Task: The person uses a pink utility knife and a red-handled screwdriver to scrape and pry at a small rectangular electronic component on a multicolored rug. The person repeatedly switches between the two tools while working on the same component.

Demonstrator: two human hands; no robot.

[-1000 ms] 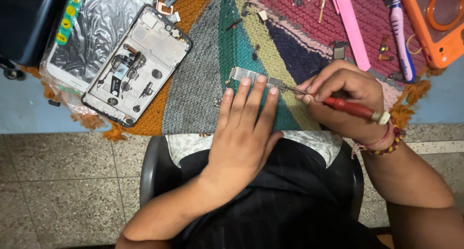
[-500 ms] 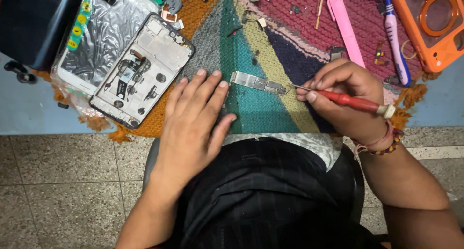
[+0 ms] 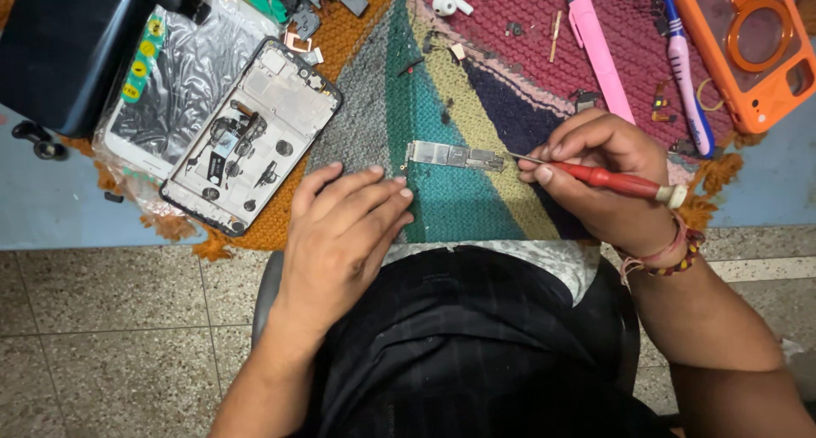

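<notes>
A small silver circuit board (image 3: 455, 156) lies on the striped woven mat (image 3: 442, 200). My right hand (image 3: 608, 179) grips a red-handled screwdriver (image 3: 616, 181), whose thin tip touches the board's right end. My left hand (image 3: 344, 234) rests flat on the mat just left of the board, fingers spread, holding nothing. An opened phone frame (image 3: 251, 136) with exposed parts lies further left, beyond my left hand.
A dark box (image 3: 64, 51) and a plastic-wrapped panel (image 3: 170, 81) sit at the left. A pink tool (image 3: 599, 51), a blue-and-white tool (image 3: 684, 72), an orange phone case (image 3: 752, 42), a white earbud (image 3: 450, 2) and small loose parts lie on the mat's far side.
My left hand has come off the circuit board and slid left along the mat toward the phone frame. The right hand keeps the screwdriver tip at the board.
</notes>
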